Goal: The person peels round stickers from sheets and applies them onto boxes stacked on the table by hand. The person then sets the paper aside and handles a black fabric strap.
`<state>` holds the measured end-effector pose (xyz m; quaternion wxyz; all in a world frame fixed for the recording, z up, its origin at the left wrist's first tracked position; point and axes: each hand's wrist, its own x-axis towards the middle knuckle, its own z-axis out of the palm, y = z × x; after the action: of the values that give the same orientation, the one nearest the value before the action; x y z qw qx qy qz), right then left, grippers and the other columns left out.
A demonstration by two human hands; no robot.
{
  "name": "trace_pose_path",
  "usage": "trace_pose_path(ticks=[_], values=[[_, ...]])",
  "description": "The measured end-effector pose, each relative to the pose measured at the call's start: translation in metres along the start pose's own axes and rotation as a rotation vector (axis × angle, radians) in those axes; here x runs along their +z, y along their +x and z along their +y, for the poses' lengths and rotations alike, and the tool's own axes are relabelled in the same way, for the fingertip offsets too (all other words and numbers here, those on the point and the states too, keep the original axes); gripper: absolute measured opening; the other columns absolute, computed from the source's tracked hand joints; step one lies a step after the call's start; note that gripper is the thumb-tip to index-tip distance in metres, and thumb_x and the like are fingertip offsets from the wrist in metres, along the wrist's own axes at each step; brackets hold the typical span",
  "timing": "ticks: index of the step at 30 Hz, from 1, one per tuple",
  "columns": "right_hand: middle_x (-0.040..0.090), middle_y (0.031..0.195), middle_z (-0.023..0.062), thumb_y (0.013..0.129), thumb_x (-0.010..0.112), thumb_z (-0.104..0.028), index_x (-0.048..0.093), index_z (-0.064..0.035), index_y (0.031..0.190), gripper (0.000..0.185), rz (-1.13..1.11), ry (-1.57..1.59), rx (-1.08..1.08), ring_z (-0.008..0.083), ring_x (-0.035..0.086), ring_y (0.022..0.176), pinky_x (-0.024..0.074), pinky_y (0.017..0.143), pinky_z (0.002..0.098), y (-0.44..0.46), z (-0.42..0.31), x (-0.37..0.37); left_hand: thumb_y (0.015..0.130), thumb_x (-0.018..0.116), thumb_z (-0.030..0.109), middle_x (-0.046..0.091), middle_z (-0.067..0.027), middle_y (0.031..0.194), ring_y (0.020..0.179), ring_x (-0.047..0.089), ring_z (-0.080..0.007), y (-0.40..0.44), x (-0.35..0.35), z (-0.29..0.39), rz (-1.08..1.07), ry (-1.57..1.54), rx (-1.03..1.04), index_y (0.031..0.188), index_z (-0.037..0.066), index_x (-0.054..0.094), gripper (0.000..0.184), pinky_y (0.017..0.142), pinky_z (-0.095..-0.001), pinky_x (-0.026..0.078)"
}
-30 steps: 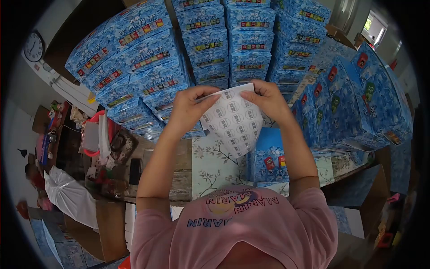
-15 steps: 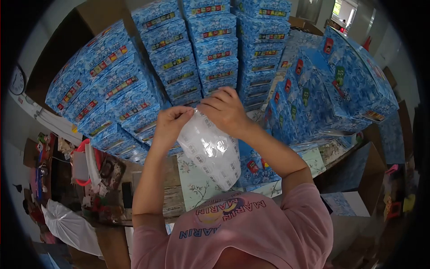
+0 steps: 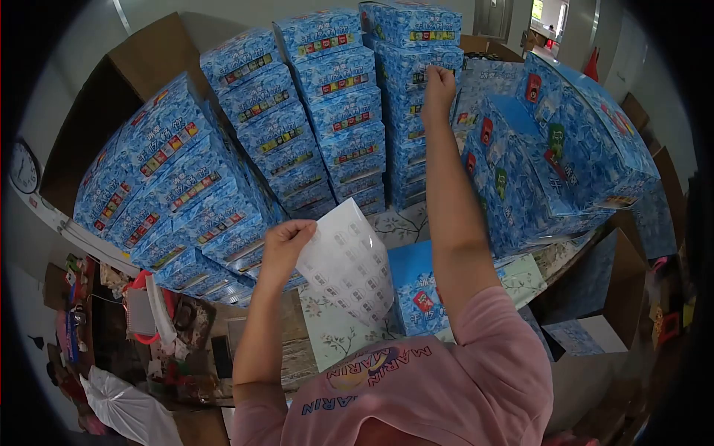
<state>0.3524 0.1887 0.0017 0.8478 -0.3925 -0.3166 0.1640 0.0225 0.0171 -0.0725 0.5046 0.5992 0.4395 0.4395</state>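
My left hand (image 3: 287, 244) pinches the upper left edge of a white sheet of printed labels (image 3: 348, 256). The sheet hangs curved and glossy, with rows of small grey marks. My right hand (image 3: 439, 91) is stretched far forward, with thumb and fingertips pinched together at the front of a blue carton (image 3: 428, 61) in a tall stack. Whatever those fingertips hold, if anything, is too small to make out. A single blue carton (image 3: 416, 279) lies on the table near me, partly behind my right forearm.
More blue carton stacks (image 3: 331, 111) stand across the back and on the left (image 3: 175, 167). Larger blue cartons (image 3: 565, 141) lean at the right. A dark phone (image 3: 222, 355) lies at the left on the table, near a red-rimmed container (image 3: 140, 308). An open brown box (image 3: 602, 297) is at lower right.
My right hand has left the label sheet and reached forward to the back stack. My left hand keeps hold of the sheet. The view has shifted slightly.
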Motion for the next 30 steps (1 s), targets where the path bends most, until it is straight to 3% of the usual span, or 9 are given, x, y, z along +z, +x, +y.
trace_pose_path(ticks=[9, 12, 14, 15, 18, 22, 28, 30], values=[[0.055, 0.083, 0.0048, 0.083, 0.057, -0.019, 0.056, 0.0003, 0.093, 0.021, -0.023, -0.126, 0.049, 0.0142, 0.05, 0.072, 0.0428, 0.066, 0.0298, 0.026, 0.024, 0.012, 0.083, 0.06, 0.013, 0.063, -0.0018, 0.074, 0.062, 0.056, -0.007, 0.002, -0.004, -0.012, -0.028, 0.051, -0.053, 0.089, -0.001, 0.065, 0.016, 0.056, -0.0217, 0.043], [0.055, 0.08, 0.0041, 0.083, 0.057, -0.018, 0.056, -0.0008, 0.093, 0.019, 0.069, 0.086, -0.14, 0.0127, 0.05, 0.07, 0.0422, 0.06, 0.0278, 0.016, 0.031, -0.011, 0.083, 0.06, 0.011, 0.063, -0.001, 0.074, 0.062, 0.054, -0.0056, -0.004, -0.01, -0.019, -0.014, 0.037, -0.083, 0.088, -0.002, 0.065, 0.015, 0.056, -0.0203, 0.042], [0.054, 0.077, 0.0037, 0.084, 0.057, -0.018, 0.056, -0.0026, 0.091, 0.017, 0.207, 0.202, 0.092, 0.0108, 0.049, 0.066, 0.0397, 0.053, 0.0258, 0.004, 0.032, -0.032, 0.083, 0.06, 0.01, 0.062, -0.0003, 0.074, 0.063, 0.053, -0.0042, -0.005, -0.012, -0.024, 0.001, 0.03, -0.104, 0.088, -0.002, 0.065, 0.013, 0.056, -0.0189, 0.042], [0.053, 0.075, 0.0028, 0.083, 0.06, -0.018, 0.055, -0.0049, 0.087, 0.015, 0.132, 0.325, 0.194, 0.0093, 0.048, 0.062, 0.0357, 0.047, 0.024, 0.006, 0.046, -0.043, 0.083, 0.06, 0.01, 0.062, -0.0004, 0.074, 0.063, 0.053, -0.0042, -0.004, -0.012, -0.027, -0.002, 0.04, -0.117, 0.087, -0.002, 0.065, 0.013, 0.056, -0.0187, 0.042], [0.053, 0.075, 0.0023, 0.081, 0.063, -0.018, 0.054, -0.0055, 0.085, 0.016, 0.034, 0.439, 0.326, 0.0097, 0.048, 0.062, 0.0348, 0.046, 0.024, 0.004, 0.061, -0.052, 0.083, 0.06, 0.01, 0.062, -0.0004, 0.074, 0.062, 0.053, -0.0042, -0.002, -0.007, -0.033, -0.028, 0.038, -0.141, 0.087, -0.002, 0.065, 0.013, 0.056, -0.0184, 0.042], [0.053, 0.071, 0.0021, 0.079, 0.065, -0.016, 0.054, -0.005, 0.083, 0.015, 0.049, 0.431, 0.358, 0.0098, 0.048, 0.059, 0.0337, 0.044, 0.0247, 0.009, 0.055, -0.038, 0.083, 0.061, 0.011, 0.063, -0.0017, 0.074, 0.062, 0.055, -0.0063, 0.001, -0.001, -0.029, -0.047, 0.037, -0.155, 0.088, -0.001, 0.064, 0.014, 0.056, -0.0201, 0.043], [0.052, 0.062, 0.0048, 0.077, 0.064, -0.009, 0.054, -0.0039, 0.076, 0.011, 0.163, 0.16, 0.413, 0.0116, 0.046, 0.052, 0.0346, 0.043, 0.0281, 0.015, 0.043, -0.023, 0.083, 0.06, 0.011, 0.063, -0.0015, 0.074, 0.062, 0.055, -0.0058, 0.002, -0.006, -0.043, -0.044, 0.051, -0.143, 0.088, -0.002, 0.064, 0.014, 0.056, -0.02, 0.043], [0.054, 0.066, 0.0073, 0.075, 0.066, -0.011, 0.053, -0.0027, 0.076, 0.015, 0.2, 0.007, 0.403, 0.0167, 0.051, 0.057, 0.041, 0.048, 0.0323, 0.022, 0.048, -0.02, 0.082, 0.061, 0.01, 0.063, -0.0013, 0.074, 0.062, 0.054, -0.0058, 0.001, -0.004, -0.044, -0.045, 0.05, -0.146, 0.088, -0.002, 0.064, 0.014, 0.056, -0.02, 0.042]])
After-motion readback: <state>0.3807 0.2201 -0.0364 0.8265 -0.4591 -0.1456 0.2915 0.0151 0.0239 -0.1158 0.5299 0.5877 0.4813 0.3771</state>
